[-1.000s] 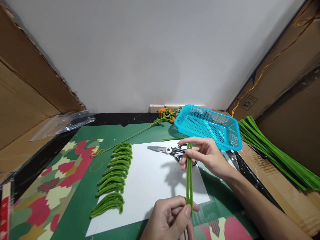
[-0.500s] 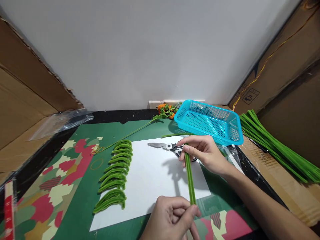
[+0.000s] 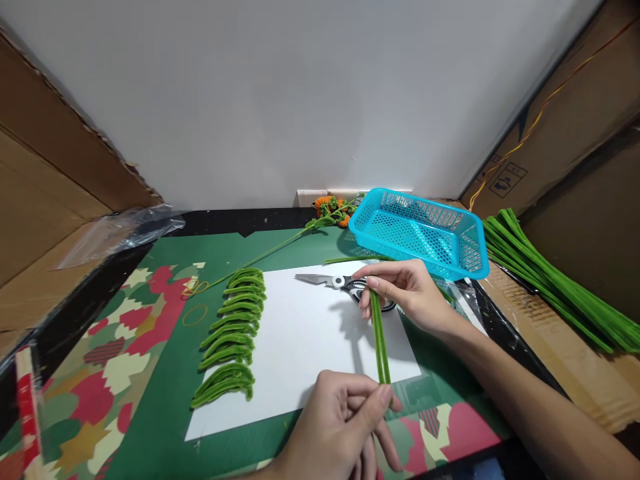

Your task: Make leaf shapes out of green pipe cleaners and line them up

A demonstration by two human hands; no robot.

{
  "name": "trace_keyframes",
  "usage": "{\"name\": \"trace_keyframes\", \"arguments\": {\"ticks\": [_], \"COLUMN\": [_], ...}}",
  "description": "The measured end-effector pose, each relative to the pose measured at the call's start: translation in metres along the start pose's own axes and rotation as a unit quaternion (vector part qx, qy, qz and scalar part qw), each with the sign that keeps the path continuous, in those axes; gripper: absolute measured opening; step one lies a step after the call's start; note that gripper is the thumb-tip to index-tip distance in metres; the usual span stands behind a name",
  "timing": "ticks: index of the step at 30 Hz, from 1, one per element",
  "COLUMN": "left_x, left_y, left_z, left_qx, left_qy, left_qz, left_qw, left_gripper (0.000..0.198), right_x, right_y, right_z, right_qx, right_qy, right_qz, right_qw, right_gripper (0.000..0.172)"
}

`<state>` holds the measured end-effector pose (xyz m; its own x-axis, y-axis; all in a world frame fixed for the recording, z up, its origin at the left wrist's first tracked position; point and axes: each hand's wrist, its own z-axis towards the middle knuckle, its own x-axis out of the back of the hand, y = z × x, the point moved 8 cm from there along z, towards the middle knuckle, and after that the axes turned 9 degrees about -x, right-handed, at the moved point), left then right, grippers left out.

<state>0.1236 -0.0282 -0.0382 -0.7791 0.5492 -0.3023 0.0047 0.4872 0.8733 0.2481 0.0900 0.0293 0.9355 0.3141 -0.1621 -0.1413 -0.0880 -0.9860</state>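
Observation:
Between my two hands runs a green pipe cleaner (image 3: 379,340), its two strands lying side by side. My left hand (image 3: 345,423) pinches the near end between thumb and fingertips. Around the far end the thumb and fingers of my right hand (image 3: 405,293) are closed. Scissors (image 3: 330,281) with black-and-white handles lie on the white paper (image 3: 300,333), their handles partly behind my right hand. Along the paper's left edge lies a column of bent green pipe-cleaner pieces (image 3: 233,327).
A blue perforated basket (image 3: 420,233) stands at the back right. Beside it lies an orange flower (image 3: 327,207) on a long green stem. A bundle of green pipe cleaners (image 3: 555,287) rests on cardboard at right. Clear plastic (image 3: 125,230) lies back left, and a rubber band (image 3: 195,315) on the green mat.
The whole scene sits slightly higher in view as the camera has tilted. Both hands keep their hold on the pipe cleaner, whose two strands show a slightly wider gap near the left hand.

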Motion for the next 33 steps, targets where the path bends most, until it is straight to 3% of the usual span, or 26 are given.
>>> {"name": "trace_keyframes", "arguments": {"ticks": [6, 12, 18, 23, 33], "left_x": [-0.002, -0.003, -0.002, -0.003, 0.002], "left_y": [0.008, 0.015, 0.009, 0.008, 0.005], "left_z": [0.002, 0.004, 0.001, 0.003, 0.006], "left_qx": [-0.013, -0.043, -0.035, -0.031, -0.048], "left_qy": [-0.007, -0.011, 0.003, -0.022, -0.022], "left_qz": [-0.044, -0.067, -0.031, 0.001, 0.027], "left_qw": [0.999, 0.997, 0.999, 0.999, 0.998], "left_gripper": [0.059, 0.042, 0.046, 0.050, 0.055], "right_x": [0.005, -0.009, -0.019, -0.020, -0.017], "right_y": [0.002, 0.005, 0.008, 0.015, 0.008], "right_z": [0.002, 0.000, -0.001, 0.003, 0.001], "right_qx": [-0.009, -0.021, -0.029, -0.041, -0.053], "right_qy": [0.001, -0.039, -0.051, -0.065, -0.046], "right_qz": [-0.011, -0.004, -0.008, 0.024, 0.048], "right_qw": [1.000, 0.999, 0.998, 0.997, 0.996], "right_gripper": [0.026, 0.032, 0.037, 0.035, 0.031]}}
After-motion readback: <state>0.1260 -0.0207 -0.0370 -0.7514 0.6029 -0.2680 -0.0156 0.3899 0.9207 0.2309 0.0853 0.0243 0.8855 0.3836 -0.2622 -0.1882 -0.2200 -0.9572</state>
